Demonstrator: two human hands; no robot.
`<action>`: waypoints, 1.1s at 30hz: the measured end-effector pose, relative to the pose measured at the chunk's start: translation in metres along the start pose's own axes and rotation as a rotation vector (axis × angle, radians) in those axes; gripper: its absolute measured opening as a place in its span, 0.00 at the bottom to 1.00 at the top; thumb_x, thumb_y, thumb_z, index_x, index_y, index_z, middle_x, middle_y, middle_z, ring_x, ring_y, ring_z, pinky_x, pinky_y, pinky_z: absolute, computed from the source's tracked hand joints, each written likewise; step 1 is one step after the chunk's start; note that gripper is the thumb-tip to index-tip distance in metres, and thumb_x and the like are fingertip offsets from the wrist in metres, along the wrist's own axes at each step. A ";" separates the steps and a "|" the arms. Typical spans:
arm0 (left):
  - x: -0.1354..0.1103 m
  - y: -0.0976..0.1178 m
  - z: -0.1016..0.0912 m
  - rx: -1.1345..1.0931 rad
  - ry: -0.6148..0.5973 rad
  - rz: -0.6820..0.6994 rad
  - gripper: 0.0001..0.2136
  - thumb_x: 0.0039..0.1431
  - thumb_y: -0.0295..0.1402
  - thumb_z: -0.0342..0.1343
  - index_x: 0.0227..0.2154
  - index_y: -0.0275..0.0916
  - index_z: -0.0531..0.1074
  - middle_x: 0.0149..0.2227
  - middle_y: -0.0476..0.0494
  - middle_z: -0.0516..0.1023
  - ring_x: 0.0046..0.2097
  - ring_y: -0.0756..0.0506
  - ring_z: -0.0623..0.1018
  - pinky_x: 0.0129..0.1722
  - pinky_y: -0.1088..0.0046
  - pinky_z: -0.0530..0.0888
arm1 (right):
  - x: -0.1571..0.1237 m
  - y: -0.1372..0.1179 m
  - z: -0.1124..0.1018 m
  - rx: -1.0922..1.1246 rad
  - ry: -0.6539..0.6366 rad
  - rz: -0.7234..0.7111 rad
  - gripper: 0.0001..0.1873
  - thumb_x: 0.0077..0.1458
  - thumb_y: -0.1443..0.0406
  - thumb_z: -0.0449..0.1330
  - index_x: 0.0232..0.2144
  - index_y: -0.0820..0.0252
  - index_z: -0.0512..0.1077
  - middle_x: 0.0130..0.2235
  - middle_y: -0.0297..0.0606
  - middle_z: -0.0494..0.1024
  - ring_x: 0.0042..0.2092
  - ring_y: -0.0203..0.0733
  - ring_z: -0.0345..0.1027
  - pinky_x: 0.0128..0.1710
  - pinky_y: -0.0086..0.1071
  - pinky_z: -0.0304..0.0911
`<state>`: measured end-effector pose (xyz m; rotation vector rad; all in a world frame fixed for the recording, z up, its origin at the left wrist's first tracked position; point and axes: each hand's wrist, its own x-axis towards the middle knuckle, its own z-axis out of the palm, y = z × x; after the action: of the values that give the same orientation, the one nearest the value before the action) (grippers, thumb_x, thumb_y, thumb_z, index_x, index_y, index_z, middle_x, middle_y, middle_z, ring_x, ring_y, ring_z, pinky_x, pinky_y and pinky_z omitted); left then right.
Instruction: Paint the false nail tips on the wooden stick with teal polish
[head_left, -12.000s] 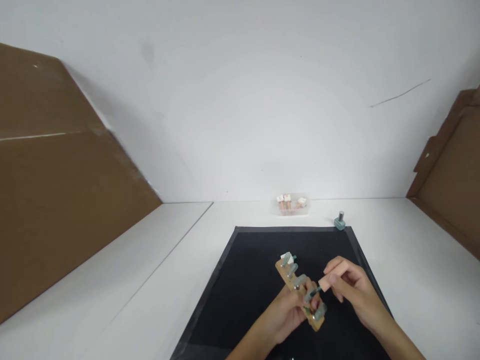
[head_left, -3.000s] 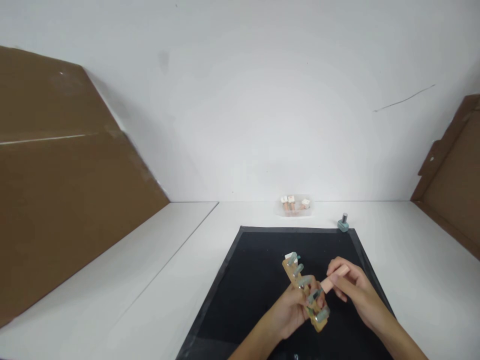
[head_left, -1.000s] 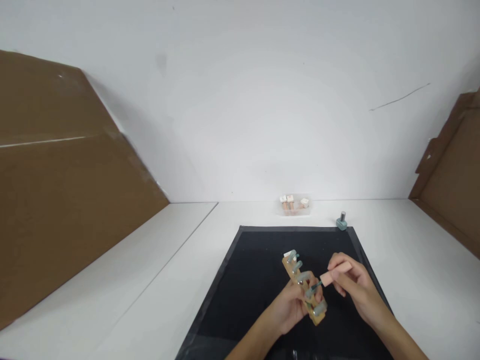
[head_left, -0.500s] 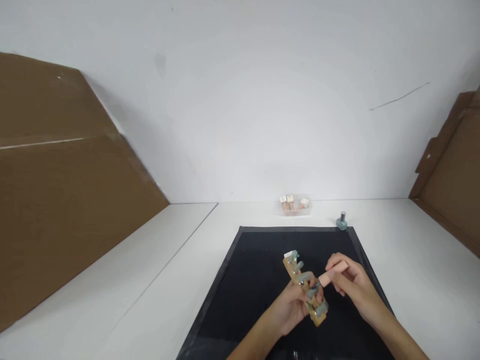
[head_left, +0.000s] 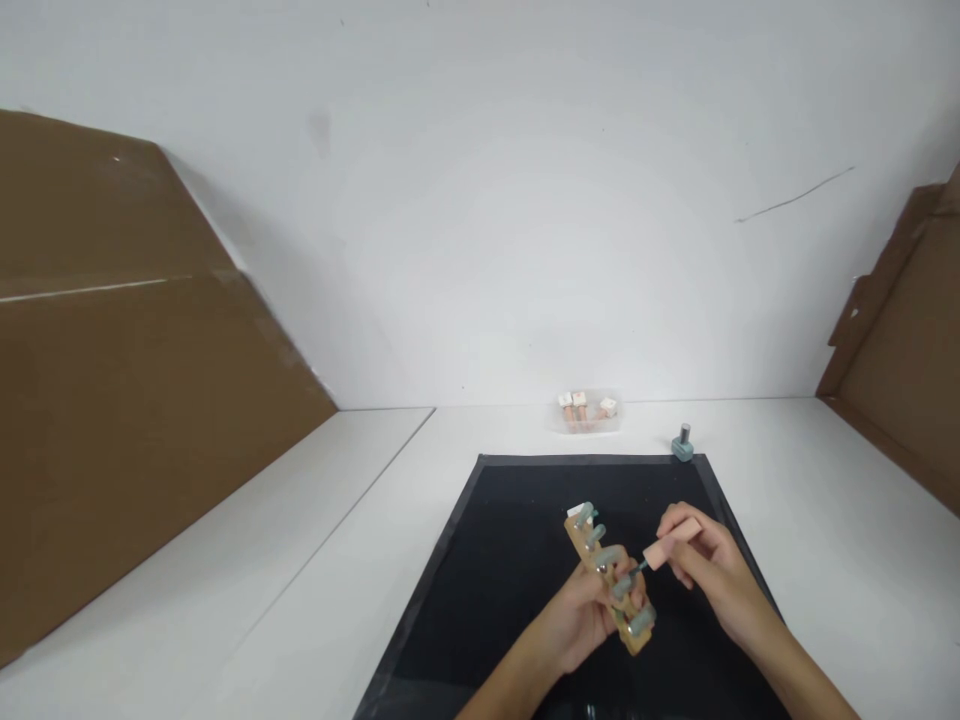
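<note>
Wooden strip (head_left: 582,546) is held up over the white table (head_left: 315,590) and its black mat (head_left: 517,530). The left hand (head_left: 579,625) grasps it around its nearer half; the right hand (head_left: 712,562), just beside on the right, pinches the pink-handled brush (head_left: 661,551). The strip's long axis slants from far left to near right, the brush crosswise to it. Its dark end is at the fourth green nail tip (head_left: 623,586) from the far end; touching or not, I cannot tell.

The strip (head_left: 635,644) looks like wood, its nails (head_left: 642,620) glossy. The brush handle (head_left: 657,553) looks smooth and plastic, the box (head_left: 592,427) clear plastic, the side panel (head_left: 135,420) cardboard.
</note>
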<state>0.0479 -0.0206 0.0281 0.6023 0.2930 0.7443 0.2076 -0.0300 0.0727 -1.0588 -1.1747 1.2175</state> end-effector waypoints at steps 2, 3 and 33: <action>-0.001 0.000 -0.001 0.002 -0.016 0.002 0.08 0.39 0.24 0.53 0.24 0.37 0.60 0.24 0.48 0.69 0.27 0.49 0.71 0.29 0.73 0.64 | 0.000 0.002 -0.001 0.007 0.011 -0.002 0.11 0.45 0.58 0.62 0.24 0.60 0.68 0.20 0.28 0.64 0.19 0.29 0.51 0.17 0.23 0.49; -0.001 0.000 -0.001 0.001 -0.022 0.002 0.08 0.39 0.24 0.53 0.24 0.37 0.60 0.24 0.48 0.69 0.27 0.49 0.71 0.29 0.73 0.64 | 0.000 0.003 -0.001 0.010 0.015 -0.001 0.11 0.45 0.59 0.62 0.24 0.60 0.68 0.20 0.28 0.65 0.18 0.29 0.51 0.17 0.23 0.49; 0.000 0.000 0.004 -0.001 0.029 0.003 0.10 0.38 0.25 0.56 0.23 0.37 0.60 0.24 0.49 0.68 0.27 0.50 0.69 0.32 0.71 0.63 | -0.003 0.007 -0.002 0.064 0.003 0.021 0.16 0.46 0.53 0.63 0.25 0.60 0.68 0.21 0.28 0.62 0.18 0.30 0.52 0.16 0.24 0.49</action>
<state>0.0497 -0.0223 0.0316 0.5918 0.3183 0.7559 0.2085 -0.0320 0.0655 -1.0275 -1.1173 1.2612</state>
